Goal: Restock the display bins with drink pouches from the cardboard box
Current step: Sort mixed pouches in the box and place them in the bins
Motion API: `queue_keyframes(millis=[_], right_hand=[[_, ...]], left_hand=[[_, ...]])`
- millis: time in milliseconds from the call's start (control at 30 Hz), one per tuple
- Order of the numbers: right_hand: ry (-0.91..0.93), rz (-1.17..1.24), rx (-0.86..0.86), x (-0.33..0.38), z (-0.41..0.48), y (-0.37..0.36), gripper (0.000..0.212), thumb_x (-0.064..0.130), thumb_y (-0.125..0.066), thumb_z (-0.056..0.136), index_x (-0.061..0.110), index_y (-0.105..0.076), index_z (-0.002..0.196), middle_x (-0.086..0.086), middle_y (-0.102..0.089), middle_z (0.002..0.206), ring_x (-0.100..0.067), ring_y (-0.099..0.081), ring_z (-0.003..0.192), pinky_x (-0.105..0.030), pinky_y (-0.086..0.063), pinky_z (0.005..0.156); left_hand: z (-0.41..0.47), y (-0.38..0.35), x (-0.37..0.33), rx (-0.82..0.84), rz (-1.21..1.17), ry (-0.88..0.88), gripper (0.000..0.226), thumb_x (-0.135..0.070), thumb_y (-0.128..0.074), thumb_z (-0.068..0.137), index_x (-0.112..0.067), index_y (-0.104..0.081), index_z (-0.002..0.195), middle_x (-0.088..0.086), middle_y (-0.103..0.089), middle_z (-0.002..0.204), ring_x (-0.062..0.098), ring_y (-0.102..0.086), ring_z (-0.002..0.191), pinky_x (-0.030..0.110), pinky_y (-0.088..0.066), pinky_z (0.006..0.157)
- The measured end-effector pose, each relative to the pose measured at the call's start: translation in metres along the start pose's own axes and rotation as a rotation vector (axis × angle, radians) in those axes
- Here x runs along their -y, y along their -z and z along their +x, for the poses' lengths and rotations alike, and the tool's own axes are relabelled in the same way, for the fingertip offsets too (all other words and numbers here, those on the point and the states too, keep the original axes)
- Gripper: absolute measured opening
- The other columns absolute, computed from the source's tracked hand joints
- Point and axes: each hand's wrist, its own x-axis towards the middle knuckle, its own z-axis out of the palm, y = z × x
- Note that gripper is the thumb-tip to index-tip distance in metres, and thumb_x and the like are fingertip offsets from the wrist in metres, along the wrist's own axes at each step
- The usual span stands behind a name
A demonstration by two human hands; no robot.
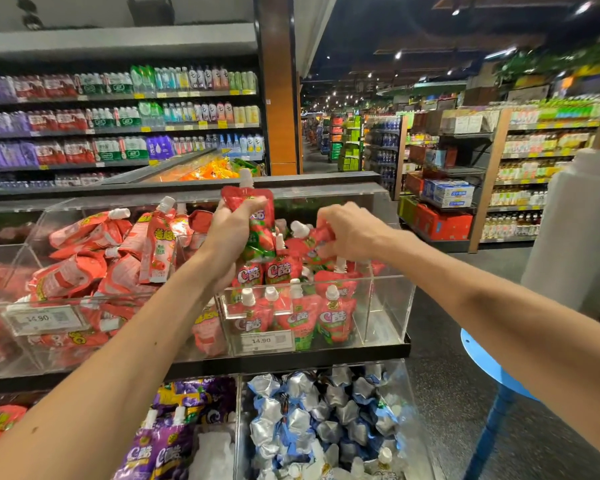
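Fingers (243,209) of left hand (232,233) curled tight round strawberry drink pouch (261,233), spout up, centre frame above clear bin (390,284). Right hand (349,232) pinching second pouch (323,227) down among stock. I'd seat each one upright, label forward, matching front row; grip body not spout, light squeeze. Bin looks nearly full to me. Cardboard box out of frame.

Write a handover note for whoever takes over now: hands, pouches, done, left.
Left hand grips a red strawberry-print spouted drink pouch upright above the clear acrylic bin.
Right hand pinches a second red pouch among those in the bin.
Done: front row of pouches stands upright.
Left: seat both pouches, keep filling. Cardboard box not in view.
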Motion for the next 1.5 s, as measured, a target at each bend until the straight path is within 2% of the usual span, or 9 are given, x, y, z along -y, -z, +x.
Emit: queue_keyframes(millis=[67,200,333,567,733,833,900,1200,1500], right_hand=[[-0.020,-0.096,0.055,-0.007,0.005,-0.018,0.027,0.013,-0.070,0.090,0.008,-0.052,0.109,-0.008,-0.061,0.103,-0.028,-0.058,0.086,-0.037,-0.045,0.067],[-0.132,-0.059,0.078,-0.012,0.016,-0.036,0.037,0.004,-0.054,0.096,0.004,-0.051,0.132,-0.016,-0.059,0.129,-0.034,-0.059,0.111,-0.035,-0.049,0.076],[-0.187,-0.163,0.140,-0.002,0.018,-0.034,0.041,-0.004,-0.047,0.095,-0.002,-0.048,0.136,-0.019,-0.058,0.129,-0.034,-0.060,0.112,-0.032,-0.044,0.072],[-0.177,-0.510,-0.001,0.017,0.018,-0.040,0.037,0.009,-0.053,0.096,0.006,-0.050,0.134,-0.016,-0.050,0.128,-0.031,-0.049,0.116,-0.037,-0.045,0.089],[-0.148,-0.192,-0.141,0.027,0.011,-0.016,0.031,0.011,-0.061,0.093,0.000,-0.049,0.120,-0.019,-0.058,0.119,-0.032,-0.057,0.104,-0.037,-0.047,0.079],[-0.033,0.257,0.001,0.043,0.013,-0.010,0.044,0.033,-0.076,0.085,0.000,-0.061,0.111,-0.015,-0.070,0.102,-0.029,-0.067,0.090,-0.044,-0.057,0.077],[-0.031,0.387,0.029,0.055,0.016,-0.018,0.043,0.038,-0.080,0.080,0.008,-0.066,0.108,-0.008,-0.071,0.097,-0.022,-0.067,0.083,-0.036,-0.055,0.068],[-0.029,0.475,-0.102,0.064,0.035,-0.039,0.034,0.024,-0.076,0.087,0.013,-0.056,0.111,0.003,-0.059,0.092,-0.015,-0.058,0.079,-0.026,-0.044,0.062],[-0.041,0.339,0.080,0.057,0.042,-0.062,0.062,0.025,-0.072,0.091,0.007,-0.040,0.141,-0.012,-0.058,0.124,-0.029,-0.057,0.112,-0.035,-0.045,0.085]], left_hand=[[-0.002,0.000,0.002,0.006,-0.052,0.009,0.022,-0.019,-0.046,0.101,-0.007,-0.043,0.119,-0.002,-0.064,0.053,0.008,-0.061,0.045,0.020,-0.050,0.044],[-0.002,0.002,0.007,-0.074,-0.015,-0.025,0.011,-0.013,-0.046,0.097,-0.011,-0.049,0.107,0.004,-0.057,0.075,0.013,-0.062,0.054,0.026,-0.053,0.053],[0.004,0.006,0.012,-0.121,0.123,-0.082,0.008,-0.017,-0.054,0.096,-0.022,-0.050,0.091,0.005,-0.061,0.086,0.026,-0.063,0.080,0.047,-0.055,0.082],[-0.009,0.017,0.007,-0.025,0.243,-0.191,0.009,-0.015,-0.063,0.097,-0.024,-0.061,0.099,0.009,-0.071,0.099,0.025,-0.071,0.092,0.044,-0.060,0.082],[-0.007,0.035,0.006,-0.094,0.428,-0.253,0.026,-0.009,-0.081,0.080,-0.025,-0.071,0.098,-0.004,-0.074,0.090,0.011,-0.071,0.086,0.029,-0.058,0.076],[0.000,0.039,0.006,-0.133,0.559,-0.268,0.030,-0.013,-0.087,0.074,-0.019,-0.074,0.101,-0.002,-0.073,0.090,0.014,-0.070,0.084,0.031,-0.059,0.074],[0.005,0.039,0.008,-0.117,0.678,-0.299,0.031,-0.017,-0.089,0.073,-0.019,-0.073,0.099,-0.002,-0.074,0.088,0.013,-0.070,0.081,0.031,-0.059,0.072],[0.024,0.046,0.011,-0.165,1.123,-0.468,0.027,-0.033,-0.082,0.081,-0.018,-0.071,0.100,0.006,-0.073,0.094,0.024,-0.067,0.088,0.043,-0.057,0.082],[0.025,0.043,0.033,-0.117,1.654,-0.438,0.042,-0.050,-0.061,0.093,-0.020,-0.068,0.120,0.004,-0.065,0.113,0.027,-0.050,0.111,0.041,-0.043,0.090]])
